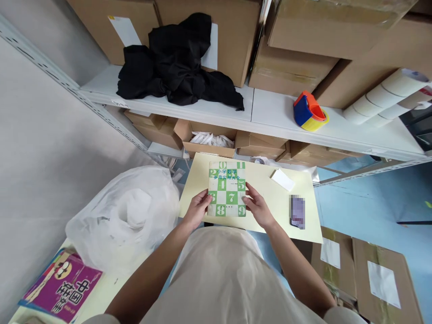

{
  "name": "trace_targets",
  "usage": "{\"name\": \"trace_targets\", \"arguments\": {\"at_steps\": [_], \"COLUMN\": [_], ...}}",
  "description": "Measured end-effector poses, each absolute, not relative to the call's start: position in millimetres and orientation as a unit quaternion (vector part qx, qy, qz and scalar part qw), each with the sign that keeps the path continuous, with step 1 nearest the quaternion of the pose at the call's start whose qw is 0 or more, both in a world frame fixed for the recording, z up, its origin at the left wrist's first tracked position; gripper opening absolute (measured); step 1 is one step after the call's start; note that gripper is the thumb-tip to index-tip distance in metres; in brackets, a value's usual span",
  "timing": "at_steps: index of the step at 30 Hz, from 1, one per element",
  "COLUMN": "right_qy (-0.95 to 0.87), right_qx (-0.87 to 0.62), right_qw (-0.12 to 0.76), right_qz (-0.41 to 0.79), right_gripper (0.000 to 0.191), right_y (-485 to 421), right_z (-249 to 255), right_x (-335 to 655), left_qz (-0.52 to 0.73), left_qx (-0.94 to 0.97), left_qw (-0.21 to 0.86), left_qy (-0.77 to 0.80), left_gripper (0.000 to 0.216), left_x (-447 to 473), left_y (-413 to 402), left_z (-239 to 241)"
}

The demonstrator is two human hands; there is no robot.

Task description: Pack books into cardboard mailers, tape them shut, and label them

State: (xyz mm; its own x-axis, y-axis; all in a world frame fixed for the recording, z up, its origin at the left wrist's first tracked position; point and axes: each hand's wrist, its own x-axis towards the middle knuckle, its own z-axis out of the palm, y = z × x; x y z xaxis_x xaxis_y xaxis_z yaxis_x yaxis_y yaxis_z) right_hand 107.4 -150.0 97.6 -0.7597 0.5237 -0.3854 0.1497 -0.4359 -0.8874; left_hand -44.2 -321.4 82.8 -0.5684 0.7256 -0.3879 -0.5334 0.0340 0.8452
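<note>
Green-and-white primary-school mathematics book (227, 191), pinched at opposite side edges by the left hand (197, 208) and right hand (259, 208); forearms (153, 270) extended forward, converging.

Phone (297, 210): screen pixelated, unreadable. Green-and-white book (227, 190): back cover hidden, small print illegible. 2 labels (384, 284) on lower-right cartons (361, 270): text illegible. Upper carton (337, 27): cut off by top edge.

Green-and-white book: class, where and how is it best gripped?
Probably by the lower side edges, coming from left and right: the book is rectangular with straight sides, and the left hand and right hand hold it there.
</note>
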Motion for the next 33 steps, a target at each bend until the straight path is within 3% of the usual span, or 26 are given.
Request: {"name": "trace_targets", "arguments": {"at_steps": [7,13,18,26,33], "right_qy": [-0.513,-0.484,-0.463,-0.456,-0.477], "right_qx": [-0.357,-0.394,-0.415,-0.411,-0.502], "right_qw": [0.124,0.113,0.091,0.083,0.045], "right_qz": [0.771,0.773,0.778,0.785,0.72], "right_gripper": [0.048,0.048,0.047,0.039,0.028], "right_y": [-151.2,-151.8,-153.4,-139.6,-136.6], "right_z": [83.0,67.7,44.8,-14.3,-60.0], "right_x": [104.7,96.3,67.6,-26.9,-98.4], "left_qz": [0.638,0.61,0.612,0.419,0.348], "left_qx": [0.117,0.06,0.104,0.108,0.087], "left_qw": [0.46,0.449,0.422,0.338,0.334], "left_qy": [0.607,0.65,0.661,0.836,0.872], "left_gripper": [0.067,0.08,0.063,0.053,0.044], "left_x": [-49.6,-56.6,-78.6,-153.7,-216.8], "left_y": [-313.6,-315.0,-312.6,-295.2,-269.1], "left_z": [79.8,49.6,21.1,-22.8,-74.2]}}
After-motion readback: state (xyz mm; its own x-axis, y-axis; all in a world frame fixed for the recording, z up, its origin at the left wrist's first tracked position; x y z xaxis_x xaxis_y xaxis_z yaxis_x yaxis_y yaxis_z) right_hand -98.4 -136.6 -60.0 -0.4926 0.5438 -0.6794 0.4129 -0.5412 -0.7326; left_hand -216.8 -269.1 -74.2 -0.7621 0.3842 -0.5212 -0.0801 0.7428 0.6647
